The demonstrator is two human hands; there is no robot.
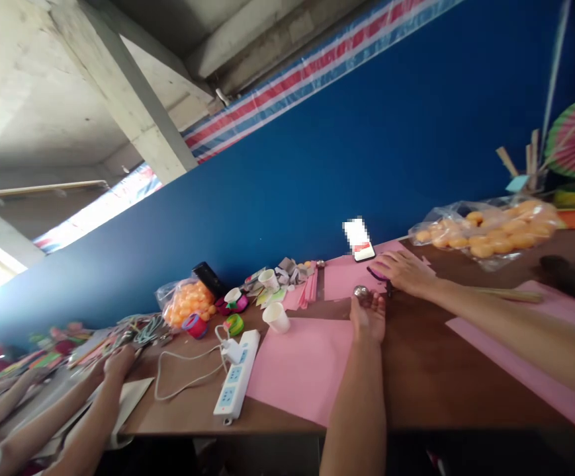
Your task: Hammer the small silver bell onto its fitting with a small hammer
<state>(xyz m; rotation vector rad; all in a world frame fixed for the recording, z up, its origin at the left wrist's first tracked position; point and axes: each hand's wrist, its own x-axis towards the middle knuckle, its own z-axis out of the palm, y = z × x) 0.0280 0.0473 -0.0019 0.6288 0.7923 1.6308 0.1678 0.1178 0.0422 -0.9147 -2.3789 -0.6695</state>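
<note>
My left hand (369, 319) is turned palm up over the table, fingers curled, with a small shiny silver ball (361, 291) held at the thumb and fingertips. Just beyond it, my right hand (406, 272) reaches in from the right, palm down, its fingers stretched out above the table. Under those fingers lies a small purple and dark object (377, 273), partly covered and too blurred to name. A sheet of pink paper (302, 370) lies left of my left forearm, and another pink sheet (341, 277) lies behind the hands.
A lit phone (361, 241) leans on the blue partition (287, 205). Paper cups, including one white cup (276, 318), stand left of my hands, near a power strip (237, 378). Bagged orange balls (505, 231) lie at right. Another person's hands (118, 360) work at far left.
</note>
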